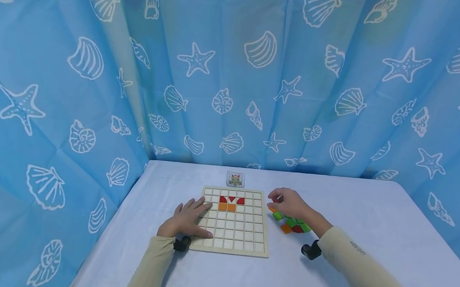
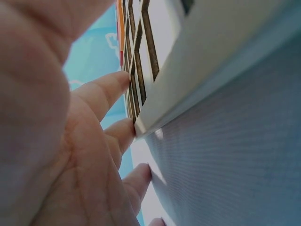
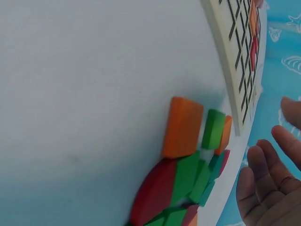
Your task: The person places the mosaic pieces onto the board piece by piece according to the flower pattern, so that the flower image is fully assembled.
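My left hand (image 1: 189, 218) lies spread over the left edge of a pale wooden grid board (image 1: 228, 245), its fingers straight. In the left wrist view, fingertips (image 2: 123, 80) touch the board's rim and grid. Red tiles (image 1: 240, 201) fill part of one row on the board, with two orange tiles (image 1: 226, 207) just below. My right hand (image 1: 290, 203) is over the loose tiles beside the board's right edge, fingers loosely bent. The right wrist view shows no tile between its thumb and fingers. Under it lie green tiles (image 3: 214, 129), an orange tile (image 3: 183, 127) and a red tile (image 3: 155, 190).
Behind the board lies a small pattern card (image 1: 235, 179) with a coloured picture on a grid. A white cloth (image 1: 364, 215) covers the table. A blue curtain (image 1: 232, 76) with shells and starfish hangs along the back and left side.
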`<control>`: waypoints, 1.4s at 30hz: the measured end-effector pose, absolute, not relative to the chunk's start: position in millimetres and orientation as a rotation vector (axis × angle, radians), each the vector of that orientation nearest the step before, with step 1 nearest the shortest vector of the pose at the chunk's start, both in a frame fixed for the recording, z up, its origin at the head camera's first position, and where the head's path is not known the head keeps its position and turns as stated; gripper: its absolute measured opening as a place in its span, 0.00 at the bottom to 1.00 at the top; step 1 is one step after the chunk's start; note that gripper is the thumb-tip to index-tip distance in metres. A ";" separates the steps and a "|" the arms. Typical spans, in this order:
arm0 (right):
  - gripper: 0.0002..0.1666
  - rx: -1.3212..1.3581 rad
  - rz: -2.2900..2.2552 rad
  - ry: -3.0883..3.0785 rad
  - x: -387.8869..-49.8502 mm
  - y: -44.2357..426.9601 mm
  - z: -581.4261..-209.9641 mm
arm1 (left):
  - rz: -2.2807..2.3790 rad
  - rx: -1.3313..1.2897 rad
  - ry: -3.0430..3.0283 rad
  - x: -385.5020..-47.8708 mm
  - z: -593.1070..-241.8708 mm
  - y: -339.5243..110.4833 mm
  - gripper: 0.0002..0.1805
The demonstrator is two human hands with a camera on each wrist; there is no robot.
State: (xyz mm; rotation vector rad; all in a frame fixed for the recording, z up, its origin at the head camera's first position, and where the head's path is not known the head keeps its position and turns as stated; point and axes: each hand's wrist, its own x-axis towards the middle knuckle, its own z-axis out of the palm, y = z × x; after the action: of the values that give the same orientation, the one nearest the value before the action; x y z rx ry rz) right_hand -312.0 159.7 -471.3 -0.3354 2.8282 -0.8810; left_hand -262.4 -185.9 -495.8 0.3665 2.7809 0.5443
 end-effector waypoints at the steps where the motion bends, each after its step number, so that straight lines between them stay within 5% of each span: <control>1: 0.18 -0.335 -0.888 2.833 -311.0 160.2 -471.9 | 0.545 0.366 2.782 -262.2 -495.4 -186.0 0.56; 18: 0.15 -0.381 -0.938 2.847 -292.2 159.3 -481.8 | 0.585 0.361 2.767 -260.7 -492.4 -191.7 0.56; 42: 0.16 -0.245 -0.789 2.889 -313.6 157.6 -499.5 | 0.582 0.385 2.761 -262.4 -497.5 -186.8 0.56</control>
State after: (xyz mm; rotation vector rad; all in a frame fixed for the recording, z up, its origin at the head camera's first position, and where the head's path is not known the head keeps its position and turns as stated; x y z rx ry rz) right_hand -313.6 157.6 -499.5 -0.2451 2.8892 -0.7886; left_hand -262.4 -186.8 -497.5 0.3851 2.7610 0.5822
